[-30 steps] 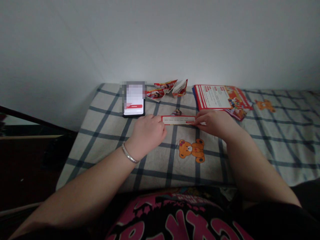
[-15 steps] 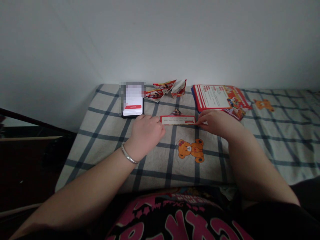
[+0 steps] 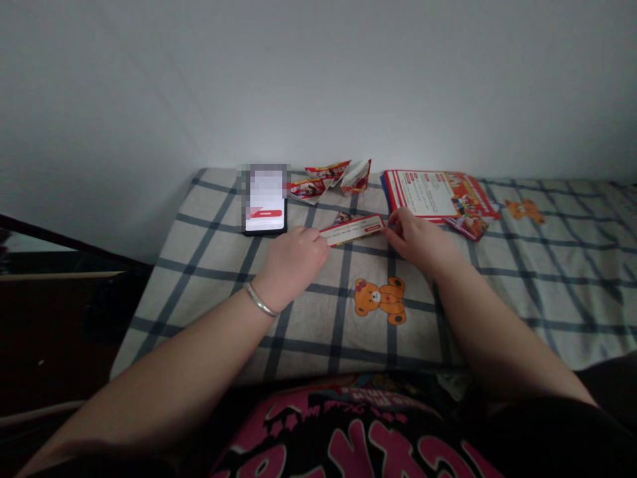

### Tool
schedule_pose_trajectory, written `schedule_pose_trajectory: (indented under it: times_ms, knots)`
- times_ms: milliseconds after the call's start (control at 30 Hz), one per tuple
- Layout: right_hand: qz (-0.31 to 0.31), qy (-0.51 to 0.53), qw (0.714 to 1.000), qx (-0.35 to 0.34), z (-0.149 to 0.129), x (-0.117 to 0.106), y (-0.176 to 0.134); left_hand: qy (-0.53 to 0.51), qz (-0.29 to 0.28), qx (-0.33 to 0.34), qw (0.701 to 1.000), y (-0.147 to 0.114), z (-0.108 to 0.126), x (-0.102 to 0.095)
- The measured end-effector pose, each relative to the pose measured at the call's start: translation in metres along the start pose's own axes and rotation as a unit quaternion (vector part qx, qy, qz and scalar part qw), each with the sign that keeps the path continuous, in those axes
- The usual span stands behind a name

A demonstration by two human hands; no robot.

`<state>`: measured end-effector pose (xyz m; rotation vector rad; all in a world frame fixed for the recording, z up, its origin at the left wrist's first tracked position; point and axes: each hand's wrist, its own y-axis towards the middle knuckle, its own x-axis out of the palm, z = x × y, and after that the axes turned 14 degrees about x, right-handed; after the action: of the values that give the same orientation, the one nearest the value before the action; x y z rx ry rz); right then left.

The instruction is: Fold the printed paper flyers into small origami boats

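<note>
So, here you are with a narrow white paper strip, printed and edged in red [image 3: 352, 230], lying between your two hands in front of you, its right end angled away towards the wall. Your left hand [image 3: 293, 262], silver bangle [image 3: 261, 301] at the wrist, curls over the left end; its fingertips are hidden, so pinching or pressing, you can't tell. Your right hand [image 3: 418, 242] is at the other end, thumb and forefinger bent in close; whether they grip the paper doesn't show. This looks like a folding step, and the next move likely calls for a steady left end while the right squares the edge.

Beyond it, folded red-and-white paper pieces [image 3: 326, 180] stand beside a black phone with a lit white screen [image 3: 265, 222], partly pixelated. Over to the right, a stack of red-and-white printed leaflets [image 3: 421, 196]! All this sits on a pale cloth with dark blue checks [image 3: 318, 325], a brown bear print [image 3: 382, 300] nearest you, a plain grey-white wall [image 3: 318, 79] behind, dark red floor [image 3: 50, 345] down left.
</note>
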<state>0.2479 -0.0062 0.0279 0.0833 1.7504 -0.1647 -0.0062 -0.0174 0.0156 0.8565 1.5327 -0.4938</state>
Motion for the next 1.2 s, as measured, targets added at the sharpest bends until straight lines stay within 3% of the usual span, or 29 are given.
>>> schedule_pose_trajectory:
  times_ms: [167, 333, 533, 733, 967, 1200]
  knots:
    - [0.029, 0.002, 0.999, -0.031, -0.010, 0.013, 0.004, -0.010, 0.000, 0.000, 1.000, 0.003, 0.001, -0.001]
    - [0.033, 0.037, 0.999, -0.008, -0.017, 0.021, 0.010, -0.009, 0.012, 0.005, 1.000, 0.007, 0.001, 0.004]
    - [0.014, 0.108, 0.991, -0.071, -0.004, 0.024, 0.012, -0.034, 0.060, 0.009, 0.998, 0.005, -0.002, 0.013]
    - [-0.030, 0.115, 0.986, -0.119, -0.001, 0.023, 0.014, -0.078, 0.088, 0.036, 0.992, 0.007, -0.011, 0.020]
    - [-0.028, 0.106, 0.984, -0.141, -0.007, 0.023, 0.010, -0.152, 0.102, 0.030, 0.983, 0.007, -0.014, 0.028]
    - [-0.010, 0.164, 0.970, -0.179, -0.007, 0.025, 0.006, -0.233, 0.146, 0.013, 0.961, 0.006, -0.009, 0.022]
